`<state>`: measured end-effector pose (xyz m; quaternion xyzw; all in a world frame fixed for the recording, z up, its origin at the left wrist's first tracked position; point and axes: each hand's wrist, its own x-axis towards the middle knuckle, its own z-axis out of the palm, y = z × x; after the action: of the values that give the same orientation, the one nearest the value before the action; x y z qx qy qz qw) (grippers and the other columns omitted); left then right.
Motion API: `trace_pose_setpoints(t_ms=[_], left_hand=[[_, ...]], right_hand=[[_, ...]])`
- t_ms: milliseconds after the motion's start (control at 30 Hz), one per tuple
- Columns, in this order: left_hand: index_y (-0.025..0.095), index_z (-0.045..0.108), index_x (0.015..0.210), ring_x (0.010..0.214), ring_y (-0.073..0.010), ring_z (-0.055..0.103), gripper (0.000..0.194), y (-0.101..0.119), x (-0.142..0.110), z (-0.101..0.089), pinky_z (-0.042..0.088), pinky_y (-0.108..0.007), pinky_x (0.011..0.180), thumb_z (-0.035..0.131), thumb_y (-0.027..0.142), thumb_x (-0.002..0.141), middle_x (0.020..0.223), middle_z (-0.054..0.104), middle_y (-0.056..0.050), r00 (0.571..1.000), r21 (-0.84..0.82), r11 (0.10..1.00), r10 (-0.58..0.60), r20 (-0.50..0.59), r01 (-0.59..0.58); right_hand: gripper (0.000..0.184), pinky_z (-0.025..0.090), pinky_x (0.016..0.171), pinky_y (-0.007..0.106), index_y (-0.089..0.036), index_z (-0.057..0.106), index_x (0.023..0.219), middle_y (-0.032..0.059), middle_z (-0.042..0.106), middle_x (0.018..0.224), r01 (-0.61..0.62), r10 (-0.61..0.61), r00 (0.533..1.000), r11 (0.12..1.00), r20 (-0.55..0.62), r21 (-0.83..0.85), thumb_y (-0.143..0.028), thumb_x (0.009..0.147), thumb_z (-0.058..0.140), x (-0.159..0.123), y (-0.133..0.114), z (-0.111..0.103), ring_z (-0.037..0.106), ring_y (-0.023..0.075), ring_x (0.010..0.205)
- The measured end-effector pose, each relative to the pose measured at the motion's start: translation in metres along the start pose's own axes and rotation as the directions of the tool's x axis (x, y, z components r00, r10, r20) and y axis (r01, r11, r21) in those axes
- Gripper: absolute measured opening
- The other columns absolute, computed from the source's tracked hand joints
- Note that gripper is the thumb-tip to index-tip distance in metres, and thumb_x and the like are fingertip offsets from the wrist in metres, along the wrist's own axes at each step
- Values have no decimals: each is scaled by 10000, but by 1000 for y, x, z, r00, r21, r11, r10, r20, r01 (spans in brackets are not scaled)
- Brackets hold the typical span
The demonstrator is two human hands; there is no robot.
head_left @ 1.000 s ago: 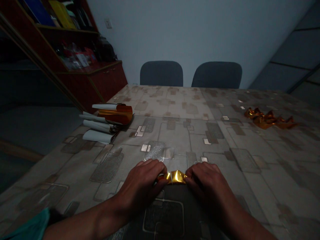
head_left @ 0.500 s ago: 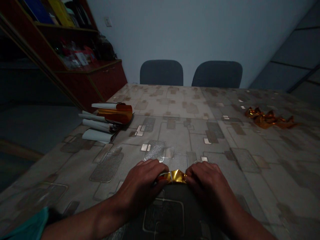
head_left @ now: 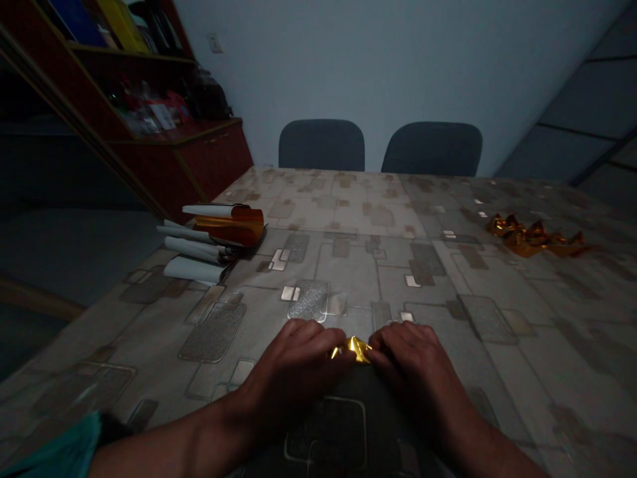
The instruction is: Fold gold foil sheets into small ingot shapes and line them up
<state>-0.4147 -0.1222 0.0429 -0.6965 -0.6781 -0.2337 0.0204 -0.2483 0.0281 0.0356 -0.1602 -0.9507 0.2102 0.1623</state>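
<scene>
A small folded piece of gold foil sits between my left hand and my right hand, close to the near table edge. Both hands pinch it from either side, and their fingers hide its ends. A crumpled strip of gold-orange foil lies on the far right of the patterned tablecloth, well away from both hands. Several white rolls and an orange-gold foil roll rest at the table's left side.
Two dark grey chairs stand beyond the far table edge, against a pale wall. A red-brown wooden shelf unit holding books and assorted items stands at the back left. The floor lies in shadow left of the table.
The gold foil between my hands is now shorter and more tightly folded. My hands have drawn closer together around it, and its reddish left end no longer shows.
</scene>
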Motion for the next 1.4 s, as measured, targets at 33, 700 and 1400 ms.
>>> trace_pose_setpoints(t_ms=[33,700,1400], left_hand=[[228,635,926,687,-150,556,138,2,0,2,429,-307,656,510,194,974,768,614,14,1000,-15,1000,4,13,-4],[191,390,1369,852,-231,581,490,17,-9,-6,484,-368,704,515,94,905,1072,644,-73,935,117,983,93,342,-141],[257,275,1462,971,-226,522,695,16,-7,-5,469,-355,805,587,152,851,1194,570,-90,877,144,984,24,479,-106]], right_hand=[[139,369,706,385,-199,617,797,27,661,747,9,-9,1000,1000,16,20,-247,928,610,0,1,-2,598,232,724],[78,396,719,371,-211,606,866,16,666,814,12,-25,992,995,124,103,-205,942,620,-1,6,-13,599,229,779],[115,407,618,313,-204,587,806,15,618,724,-79,66,995,978,75,194,-210,914,548,-1,0,-23,586,192,678]])
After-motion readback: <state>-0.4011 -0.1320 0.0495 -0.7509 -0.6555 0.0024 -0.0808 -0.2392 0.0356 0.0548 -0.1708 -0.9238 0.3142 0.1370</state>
